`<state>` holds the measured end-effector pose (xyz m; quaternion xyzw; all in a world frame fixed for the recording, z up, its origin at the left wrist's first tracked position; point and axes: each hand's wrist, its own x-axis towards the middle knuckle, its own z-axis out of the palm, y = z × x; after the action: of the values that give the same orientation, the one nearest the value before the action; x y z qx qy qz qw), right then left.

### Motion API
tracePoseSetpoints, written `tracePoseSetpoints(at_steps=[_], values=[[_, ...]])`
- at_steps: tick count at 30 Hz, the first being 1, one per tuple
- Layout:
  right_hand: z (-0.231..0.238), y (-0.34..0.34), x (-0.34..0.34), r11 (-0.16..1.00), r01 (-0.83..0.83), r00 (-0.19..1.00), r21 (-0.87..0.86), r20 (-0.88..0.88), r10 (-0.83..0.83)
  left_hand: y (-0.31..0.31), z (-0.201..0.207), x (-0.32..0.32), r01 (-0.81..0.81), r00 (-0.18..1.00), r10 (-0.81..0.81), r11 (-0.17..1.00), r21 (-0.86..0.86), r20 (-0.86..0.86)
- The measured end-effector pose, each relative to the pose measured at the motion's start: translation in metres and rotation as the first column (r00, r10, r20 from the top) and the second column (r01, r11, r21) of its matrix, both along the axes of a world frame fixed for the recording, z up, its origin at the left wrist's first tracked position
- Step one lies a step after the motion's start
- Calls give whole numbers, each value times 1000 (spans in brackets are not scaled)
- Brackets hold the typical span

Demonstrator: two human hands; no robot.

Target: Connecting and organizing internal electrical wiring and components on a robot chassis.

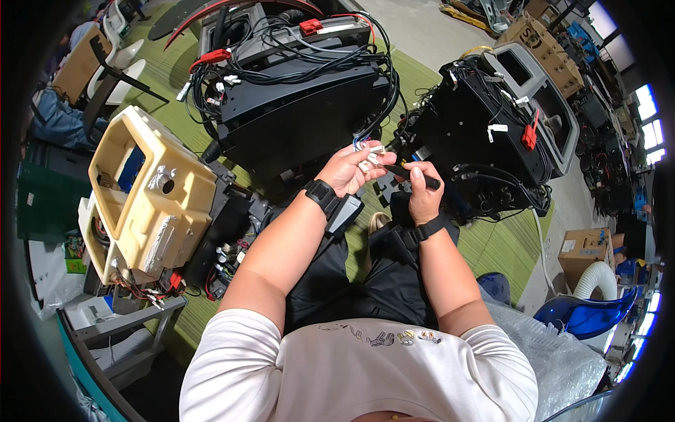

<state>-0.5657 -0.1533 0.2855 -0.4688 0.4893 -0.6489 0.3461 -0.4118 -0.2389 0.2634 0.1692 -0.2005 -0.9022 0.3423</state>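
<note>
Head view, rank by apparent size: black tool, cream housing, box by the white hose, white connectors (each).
Largest to smallest:
1. Cream housing
2. Box
3. Black tool, partly covered by the right hand
4. White connectors, each, in the left hand

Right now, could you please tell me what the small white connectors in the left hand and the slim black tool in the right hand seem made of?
The small white connectors look like smooth, hard plastic, judging by their even colour and blocky shape. The slim black tool has a smooth, dark surface suggesting plastic, possibly coated metal.
</note>
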Motion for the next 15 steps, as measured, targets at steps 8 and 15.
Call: tracePoseSetpoints(at_steps=[8, 15], values=[[4, 1, 0, 999, 36, 999, 12, -41, -36, 1, 5, -1, 3, 999, -4, 1000, -10, -38], [-4, 2, 0, 994, -8, 995, -108, -97, -2, 1, 2, -1, 0, 993, 2, 1000, 15, -115]])
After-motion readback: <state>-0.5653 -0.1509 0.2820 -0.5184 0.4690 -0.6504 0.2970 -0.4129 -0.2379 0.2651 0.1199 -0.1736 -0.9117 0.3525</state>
